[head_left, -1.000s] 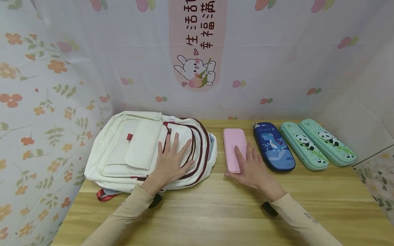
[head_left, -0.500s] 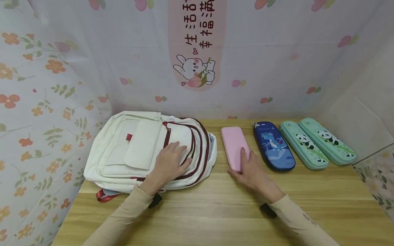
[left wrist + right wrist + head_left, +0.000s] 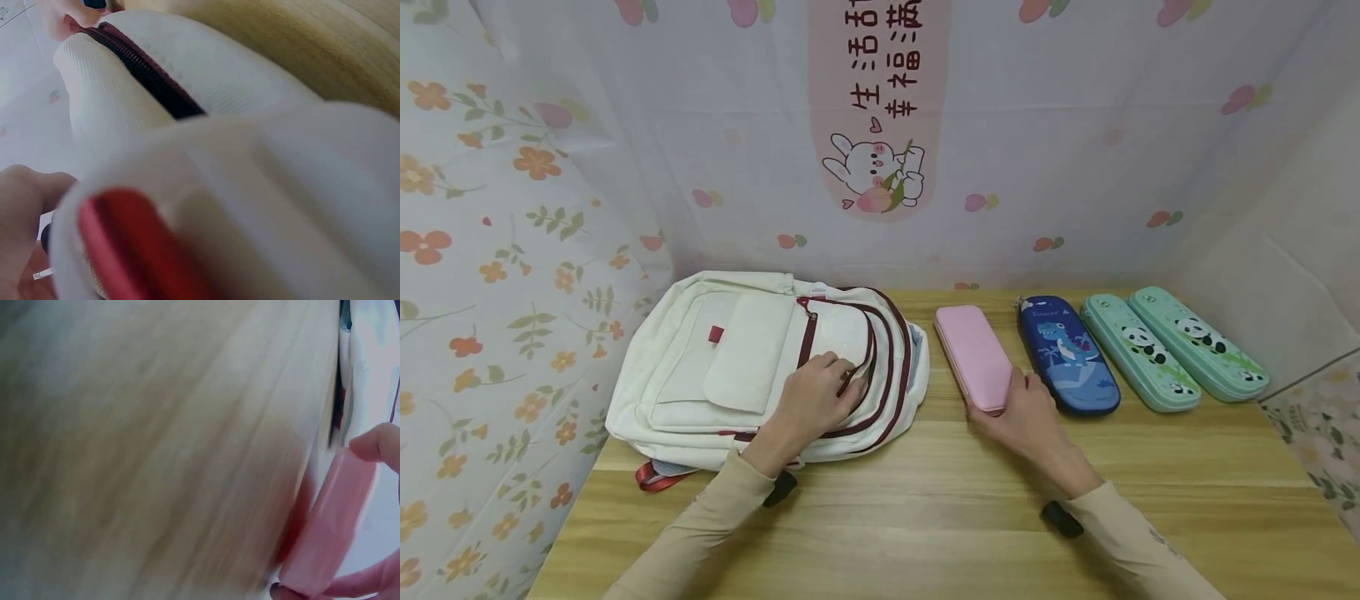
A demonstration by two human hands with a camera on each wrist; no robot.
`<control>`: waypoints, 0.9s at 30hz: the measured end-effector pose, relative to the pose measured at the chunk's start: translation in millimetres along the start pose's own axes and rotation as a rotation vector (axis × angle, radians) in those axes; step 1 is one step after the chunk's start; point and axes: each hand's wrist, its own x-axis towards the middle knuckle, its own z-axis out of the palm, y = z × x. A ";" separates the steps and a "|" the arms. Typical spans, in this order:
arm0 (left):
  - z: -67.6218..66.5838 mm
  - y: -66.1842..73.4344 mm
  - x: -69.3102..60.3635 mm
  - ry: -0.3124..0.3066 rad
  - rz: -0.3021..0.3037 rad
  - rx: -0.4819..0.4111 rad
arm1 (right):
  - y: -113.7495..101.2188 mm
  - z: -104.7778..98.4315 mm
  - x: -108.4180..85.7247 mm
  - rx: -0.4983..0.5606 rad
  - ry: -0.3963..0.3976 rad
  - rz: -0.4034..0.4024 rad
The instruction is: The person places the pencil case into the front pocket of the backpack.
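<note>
A white backpack with dark red zips lies on its back on the table. The left hand is at its small front pocket, fingers curled over the pocket's edge, which gapes slightly by the thumb. The left wrist view shows a dark zip close up, with fingers at the left. A pink pencil case is held at its near end by the right hand. In the right wrist view thumb and fingers span the width of the pencil case, which looks tilted up from the table.
Right of the pink case lie a blue dinosaur pencil case and two green panda pencil cases. A patterned cloth hangs behind the wooden table. A red strap loop sticks out under the backpack.
The left hand's spread fingers have drawn back and curled at the pocket edge. The right hand has gone from resting on the pink pencil case to gripping its near end, turning it slightly.
</note>
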 end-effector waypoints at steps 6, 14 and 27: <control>-2.8 -0.6 2.5 0.012 -0.013 -0.050 | 6.2 -2.4 -0.2 0.057 0.026 0.032; -9.2 -5.6 8.3 0.066 -0.004 -0.105 | 7.4 -8.7 -0.8 0.097 0.011 0.046; -16.5 -10.8 13.3 0.214 0.045 -0.088 | -16.0 -17.0 -1.6 0.148 0.032 -0.063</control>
